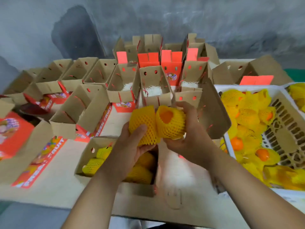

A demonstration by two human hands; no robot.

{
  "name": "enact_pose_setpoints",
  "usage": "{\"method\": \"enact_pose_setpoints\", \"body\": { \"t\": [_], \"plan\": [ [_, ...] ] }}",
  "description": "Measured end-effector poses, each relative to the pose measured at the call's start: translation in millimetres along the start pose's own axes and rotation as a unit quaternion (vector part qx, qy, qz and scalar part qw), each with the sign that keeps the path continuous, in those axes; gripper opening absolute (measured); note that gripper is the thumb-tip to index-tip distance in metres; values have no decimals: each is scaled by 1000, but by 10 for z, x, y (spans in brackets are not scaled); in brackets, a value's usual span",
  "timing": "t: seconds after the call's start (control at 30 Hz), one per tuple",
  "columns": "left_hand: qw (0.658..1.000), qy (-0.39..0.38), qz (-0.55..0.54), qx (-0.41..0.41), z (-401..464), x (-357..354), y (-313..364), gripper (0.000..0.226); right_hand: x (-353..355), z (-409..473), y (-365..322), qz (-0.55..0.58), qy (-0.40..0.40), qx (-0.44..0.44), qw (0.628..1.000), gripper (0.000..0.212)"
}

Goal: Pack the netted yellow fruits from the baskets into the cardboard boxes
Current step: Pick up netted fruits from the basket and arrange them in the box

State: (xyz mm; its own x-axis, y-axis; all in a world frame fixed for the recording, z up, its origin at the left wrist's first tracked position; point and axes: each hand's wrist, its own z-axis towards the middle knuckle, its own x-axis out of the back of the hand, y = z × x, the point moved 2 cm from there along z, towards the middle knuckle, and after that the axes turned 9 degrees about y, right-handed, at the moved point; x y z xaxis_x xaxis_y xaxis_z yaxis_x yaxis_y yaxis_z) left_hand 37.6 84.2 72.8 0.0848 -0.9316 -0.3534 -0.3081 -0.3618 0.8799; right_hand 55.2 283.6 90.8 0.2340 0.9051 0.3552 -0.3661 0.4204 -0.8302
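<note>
We are mid-transfer: two netted fruits are in the air above the near open cardboard box (118,164), which already has several yellow netted fruits lying in it. Our left hand (132,146) grasps a yellow foam-netted fruit (142,124) from below, thumb curled across its front; our right hand (186,134) cups a second yellow foam-netted fruit with its orange skin showing through the open end of the net (170,123). The two fruits touch each other, just above the box's far edge.

As we judge it, the next move calls for lowering both into the box beneath the left forearm — finding gaps among the fruits already there, without snagging the nets on the upright flaps.

From the left: red printed cardboard cartons (13,134) lie flat or folded on a brown cardboard sheet (66,187); behind them stand rows of empty open brown boxes with punched holes (99,71), some with red flaps raised. A few boxes in the middle row (155,90) hold white netting, though blur hides the detail. At far right, a white slatted plastic basket (280,123) holds a heap of netted yellow fruits (244,116) — the supply to be packed.

A tall loose cardboard flap (214,109) stands between the basket and the hands, and could catch the right arm on a return reach.
</note>
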Motion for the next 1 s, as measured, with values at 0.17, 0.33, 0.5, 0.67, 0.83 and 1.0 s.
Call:
{"method": "enact_pose_setpoints", "body": {
  "t": [0.17, 0.33, 0.5, 0.67, 0.83, 1.0],
  "plan": [
    [971, 63, 220, -68, 29, 1512, 514, 56, -1387, -116, -185, -92, -103, -67, 988, 86],
    [821, -60, 556, -111, 407, 2047, 361, 76, -1971, -359, 1, -294, -241, -88, 921, 88],
    [559, -92, 797, -209, 580, 2075, -37, 87, -2128, -578, 137, -317, -300, -204, 876, 99],
    [563, -106, 791, -216, 614, 1810, 30, 74, -2000, -544, 66, -223, -302, -250, 893, 110],
    [770, -180, 549, -270, 580, 1194, -22, 25, -1708, -570, -108, -86, -105, -236, 962, 66],
    [865, -277, 380, -179, 482, 188, -226, 33, -903, -507, -200, -99, 103, -221, 965, 38]
  ]
}}
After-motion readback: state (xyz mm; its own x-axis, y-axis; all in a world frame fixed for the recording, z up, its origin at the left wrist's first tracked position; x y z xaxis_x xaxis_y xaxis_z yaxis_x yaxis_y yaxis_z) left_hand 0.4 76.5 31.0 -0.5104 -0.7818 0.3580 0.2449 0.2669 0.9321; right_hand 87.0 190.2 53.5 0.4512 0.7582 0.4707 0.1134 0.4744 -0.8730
